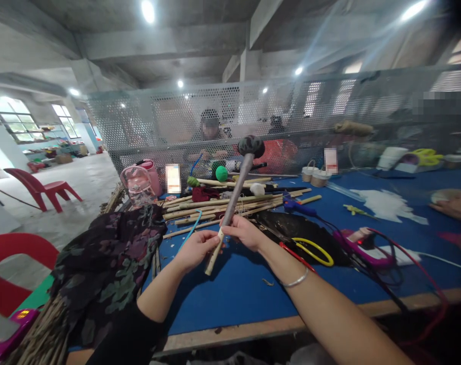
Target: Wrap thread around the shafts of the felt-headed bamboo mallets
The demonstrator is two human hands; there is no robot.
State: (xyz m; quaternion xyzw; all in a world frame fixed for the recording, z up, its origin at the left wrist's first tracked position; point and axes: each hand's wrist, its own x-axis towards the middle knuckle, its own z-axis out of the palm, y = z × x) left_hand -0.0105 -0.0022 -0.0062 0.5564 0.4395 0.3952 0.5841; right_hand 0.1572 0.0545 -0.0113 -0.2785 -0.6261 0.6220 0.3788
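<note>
A wooden stick (238, 186) slants upward in front of me, sheathed in grey wrapping along most of its length. A dark, lumpy knob (251, 146) tops it, and its bare pale end points down toward the table. My left hand (200, 247) pinches the stick low, near the bare end. Just above, my right hand (242, 230) closes around it where the wrapping stops. Behind my hands lies a pile of bare sticks (200, 215). Yellow-handled scissors (313, 251) rest on black cloth (287, 225) to the right, beside a red-handled tool (296, 257).
The blue table (230, 299) backs onto a perforated metal screen (157, 116), with a person behind it. Left are dark patterned cloth (123, 248) and a pink bag (141, 182). A blue glue gun (296, 205), purple power strip (367, 248) and co-worker's hand (453, 205) are on the right.
</note>
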